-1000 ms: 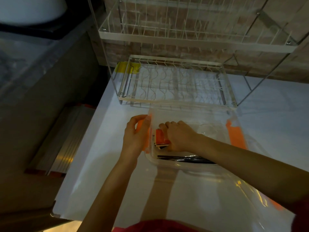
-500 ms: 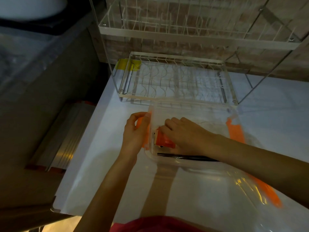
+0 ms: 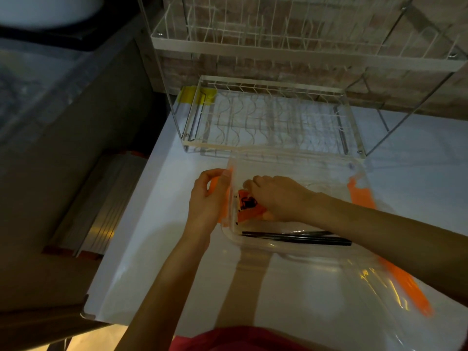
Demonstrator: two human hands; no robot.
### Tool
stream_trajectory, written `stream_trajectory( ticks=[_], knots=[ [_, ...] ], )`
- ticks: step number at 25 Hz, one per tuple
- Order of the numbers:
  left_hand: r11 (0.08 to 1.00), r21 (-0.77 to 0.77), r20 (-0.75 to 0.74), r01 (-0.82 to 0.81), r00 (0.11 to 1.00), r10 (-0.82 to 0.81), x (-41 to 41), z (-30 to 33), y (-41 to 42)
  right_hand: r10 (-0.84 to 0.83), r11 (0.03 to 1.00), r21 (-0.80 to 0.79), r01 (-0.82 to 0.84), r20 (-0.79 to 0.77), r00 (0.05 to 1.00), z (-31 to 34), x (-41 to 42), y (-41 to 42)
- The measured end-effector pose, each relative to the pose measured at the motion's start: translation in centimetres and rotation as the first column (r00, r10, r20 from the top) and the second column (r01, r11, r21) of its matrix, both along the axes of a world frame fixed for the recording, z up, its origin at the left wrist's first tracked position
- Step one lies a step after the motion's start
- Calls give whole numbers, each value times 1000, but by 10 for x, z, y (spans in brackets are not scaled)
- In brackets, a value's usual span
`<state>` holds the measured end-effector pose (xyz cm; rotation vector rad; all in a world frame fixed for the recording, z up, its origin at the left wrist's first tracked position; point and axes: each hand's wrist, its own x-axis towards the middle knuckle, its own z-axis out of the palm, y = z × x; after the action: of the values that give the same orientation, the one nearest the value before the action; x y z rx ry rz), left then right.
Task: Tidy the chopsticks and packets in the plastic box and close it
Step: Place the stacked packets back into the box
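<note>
Fingers, right: your right hand (image 3: 278, 198) reaches into the plastic box (image 3: 291, 249); its fingers (image 3: 249, 184) curl down onto the orange packet (image 3: 249, 207), pressing or pinching it, though your knuckles hide the exact hold.
Fingers, left: your left hand (image 3: 207, 198) grips the box's left wall, thumb on the rim, the other digits curled round the orange latch (image 3: 215, 182) outside.
Packets: you can count one for certain, orange with black print, standing against the left wall inside the box; whether more sit behind it, you cannot tell.
Chopsticks: the black chopsticks (image 3: 296, 236) lie lengthwise along the box's near wall; they overlap, so the count is unclear, at least two.
Box: it is open, resting on the white surface (image 3: 157, 262), just in front of the dish rack (image 3: 266, 122).
Lid: the clear lid (image 3: 354, 287) lies at your near right, its edge cut off by the frame, one orange clip (image 3: 410, 287) showing on it.
Second latch: another orange latch (image 3: 361, 193) sits on the box's right side.
Rack tiers: two, both wire.
</note>
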<state>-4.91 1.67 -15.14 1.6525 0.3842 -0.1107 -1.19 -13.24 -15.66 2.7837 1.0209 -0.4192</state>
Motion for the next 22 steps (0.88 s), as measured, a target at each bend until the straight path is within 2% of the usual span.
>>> stream_trajectory(
  ticks=[9, 14, 16, 19, 22],
  knots=[
    [1000, -7, 15, 5, 1000, -5, -1, 1, 0, -116, 991, 45, 123, -139, 983, 12, 8, -7],
    [1000, -2, 18, 4, 1000, -4, -1, 1, 0, -177, 981, 75, 179, -44, 983, 13, 8, -11],
    [1000, 3, 21, 4, 1000, -4, -1, 2, -1, -169, 984, 70, 166, 40, 985, 13, 7, -11],
    [1000, -2, 18, -1, 1000, 1, -1, 2, -1, -114, 993, 5, 115, 167, 979, 10, 4, -10],
    [1000, -2, 9, 4, 1000, -4, -1, 1, -1, -104, 992, -52, 115, 185, 977, 7, 1, -10]
  ],
)
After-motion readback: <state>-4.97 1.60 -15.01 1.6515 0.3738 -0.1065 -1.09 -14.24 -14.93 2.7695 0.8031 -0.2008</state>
